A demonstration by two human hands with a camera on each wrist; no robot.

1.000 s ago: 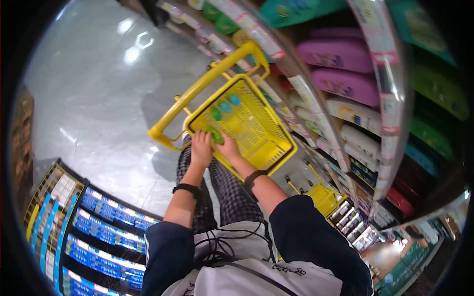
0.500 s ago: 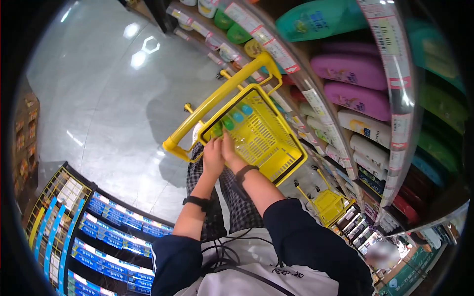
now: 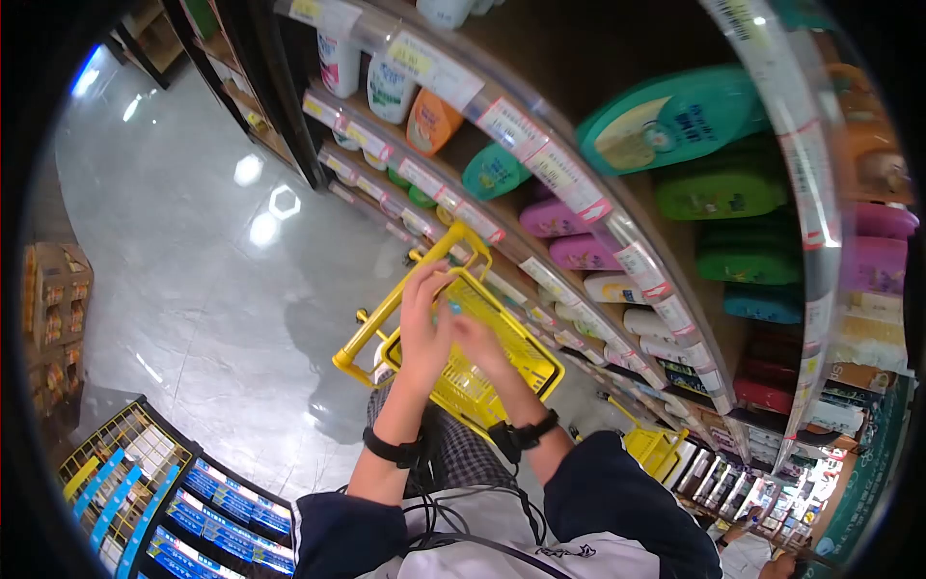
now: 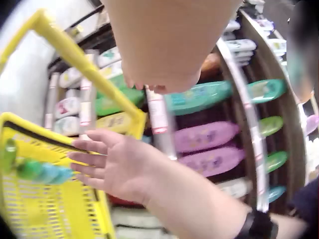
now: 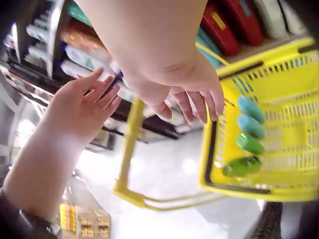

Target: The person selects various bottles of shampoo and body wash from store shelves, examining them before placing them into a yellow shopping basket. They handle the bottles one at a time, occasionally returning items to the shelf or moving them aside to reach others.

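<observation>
Both hands are raised above a yellow shopping basket (image 3: 461, 391) on a wheeled cart. My left hand (image 3: 424, 314) has its fingers extended and holds nothing. Close beside it, my right hand (image 3: 479, 343) is empty too, its fingers loosely spread in the left wrist view. Inside the basket, along one end, bottles lie side by side: a blue bottle (image 5: 249, 107), a second blue bottle (image 5: 250, 126), a green bottle (image 5: 250, 144) and a darker green bottle (image 5: 242, 167). In the head view the hands hide most of them.
Shelves to the right carry teal bottles (image 3: 675, 121), pink bottles (image 3: 584, 253), green bottles (image 3: 723, 193) and an orange bottle (image 3: 432, 123) behind price strips (image 3: 540, 145). The cart's yellow handle (image 3: 400, 299) rises at the basket's end. Another yellow basket (image 3: 656, 452) stands behind. Blue boxes (image 3: 227, 497) fill a rack at lower left.
Both hands held a green bottle, lowered it into the basket beside the others and let go. Now they are lifted, empty, and the head view has turned toward the shelves.
</observation>
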